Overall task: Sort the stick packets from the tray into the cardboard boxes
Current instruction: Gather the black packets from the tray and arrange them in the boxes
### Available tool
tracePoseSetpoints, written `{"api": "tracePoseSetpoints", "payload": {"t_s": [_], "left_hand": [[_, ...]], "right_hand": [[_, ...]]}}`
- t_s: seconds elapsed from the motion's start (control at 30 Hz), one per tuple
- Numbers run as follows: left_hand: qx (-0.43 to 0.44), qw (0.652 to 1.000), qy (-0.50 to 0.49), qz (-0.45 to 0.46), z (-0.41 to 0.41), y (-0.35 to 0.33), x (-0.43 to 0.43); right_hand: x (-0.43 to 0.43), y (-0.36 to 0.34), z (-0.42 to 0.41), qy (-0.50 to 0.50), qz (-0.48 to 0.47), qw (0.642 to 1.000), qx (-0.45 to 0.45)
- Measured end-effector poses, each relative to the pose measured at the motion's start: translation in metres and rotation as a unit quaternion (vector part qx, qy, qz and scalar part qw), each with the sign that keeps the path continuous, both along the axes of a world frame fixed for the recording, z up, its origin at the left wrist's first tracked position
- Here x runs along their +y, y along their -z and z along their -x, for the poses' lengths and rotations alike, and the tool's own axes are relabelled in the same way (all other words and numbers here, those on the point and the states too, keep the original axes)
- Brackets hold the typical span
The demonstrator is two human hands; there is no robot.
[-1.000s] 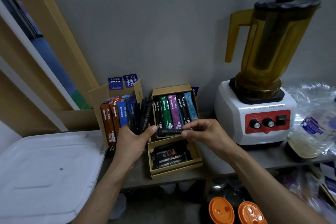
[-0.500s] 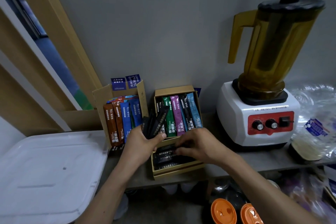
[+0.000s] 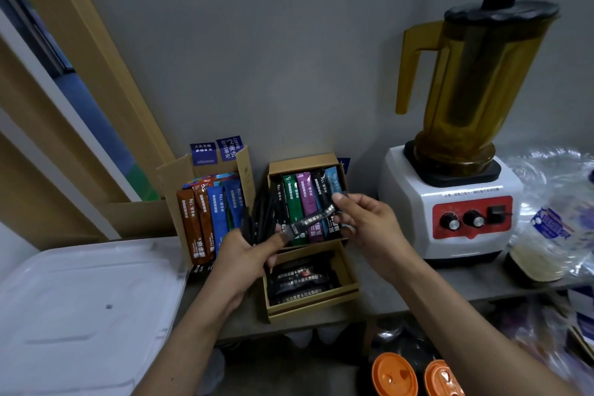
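Observation:
My left hand [image 3: 247,254] grips a fanned bunch of black stick packets [image 3: 258,219] upright. My right hand [image 3: 366,222] pinches the end of one black stick packet [image 3: 313,220], whose other end meets my left thumb. Below both hands lies a low cardboard box [image 3: 348,270] with several black packets flat inside. Behind it an upright cardboard box [image 3: 305,162] holds green, purple, black and blue packets. To the left an open carton [image 3: 170,175] holds brown and blue packets standing on end.
A white blender base with an amber jug [image 3: 450,202] stands to the right on the shelf. Clear plastic bags [image 3: 553,219] lie at far right. A white plastic lid [image 3: 80,309] covers the left. Orange lids [image 3: 393,374] sit below the shelf edge.
My right hand has risen from the low box, where it left a black packet, and now pinches another one from the bunch in my left hand.

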State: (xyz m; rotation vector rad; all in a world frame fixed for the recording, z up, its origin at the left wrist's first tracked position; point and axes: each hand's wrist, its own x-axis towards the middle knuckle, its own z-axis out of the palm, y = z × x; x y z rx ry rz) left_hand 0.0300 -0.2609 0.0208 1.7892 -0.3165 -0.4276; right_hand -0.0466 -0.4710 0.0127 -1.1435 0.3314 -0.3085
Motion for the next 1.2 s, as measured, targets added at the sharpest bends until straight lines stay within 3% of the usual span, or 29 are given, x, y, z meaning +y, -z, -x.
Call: {"api": "tracePoseSetpoints", "payload": {"t_s": [0.2, 0.37, 0.6, 0.73, 0.83, 0.9, 0.93, 1.03, 1.2], "left_hand": [[0.042, 0.993, -0.014, 0.106, 0.004, -0.004, -0.001], [0.002, 0.996, -0.021, 0.089, 0.004, -0.001, -0.004], [-0.014, 0.996, -0.026, 0.084, 0.002, -0.005, -0.01], [-0.015, 0.997, -0.022, 0.077, 0.004, -0.004, -0.013], [-0.006, 0.998, -0.014, 0.067, 0.006, -0.002, -0.011], [-0.004, 0.998, -0.02, 0.066, 0.005, -0.002, -0.006], [0.003, 0.997, -0.022, 0.068, 0.004, -0.003, -0.004], [0.042, 0.995, -0.03, 0.09, 0.002, -0.006, -0.003], [0.074, 0.992, -0.037, 0.098, -0.001, -0.011, 0.001]], "right_hand": [[0.002, 0.007, 0.0, 0.009, -0.014, 1.0, 0.006], [0.0, 0.008, -0.001, 0.001, -0.018, 1.0, 0.003], [0.005, 0.014, -0.001, -0.021, -0.132, 0.991, -0.003], [0.013, 0.015, -0.001, -0.096, -0.07, 0.993, -0.001], [0.008, 0.013, -0.004, -0.076, -0.031, 0.996, -0.019], [-0.001, 0.008, -0.004, -0.06, 0.051, 0.997, -0.01], [-0.005, 0.005, -0.003, -0.07, 0.136, 0.988, 0.009], [-0.01, 0.005, -0.004, -0.142, 0.39, 0.908, 0.065], [0.003, 0.016, -0.015, -0.189, 0.605, 0.771, 0.06]]}}
